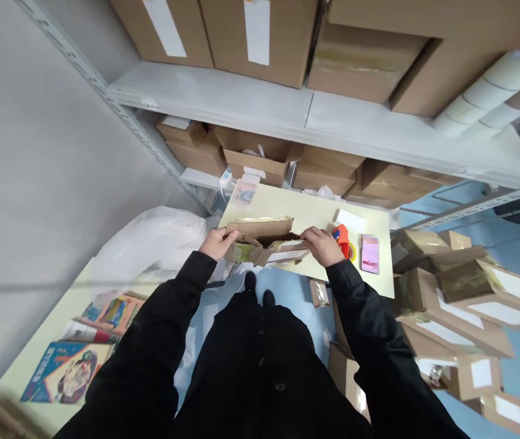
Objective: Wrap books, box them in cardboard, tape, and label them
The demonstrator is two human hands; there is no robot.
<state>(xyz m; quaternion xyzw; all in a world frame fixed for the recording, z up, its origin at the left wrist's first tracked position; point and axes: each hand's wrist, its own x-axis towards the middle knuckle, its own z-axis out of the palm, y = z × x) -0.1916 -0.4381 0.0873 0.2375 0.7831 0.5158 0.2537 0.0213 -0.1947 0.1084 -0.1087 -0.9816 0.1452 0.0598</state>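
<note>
Between my two hands is a worn cardboard box, its top flaps parted and its inside dark. My left hand grips the box's left end, thumb over the edge. On the right end, my right hand has its fingers closed over the rim. White labels and shiny tape show on the side towards me. The box is at the near edge of a pale yellow table. Just right of my right hand lie an orange tape dispenser and a phone with a pink screen. What the box contains is hidden.
Metal shelves with cardboard boxes rise behind the table. Taped cartons are heaped on the blue floor at right. A white plastic bag bulges at left, near a side table with colourful printed packages. A small box lies below.
</note>
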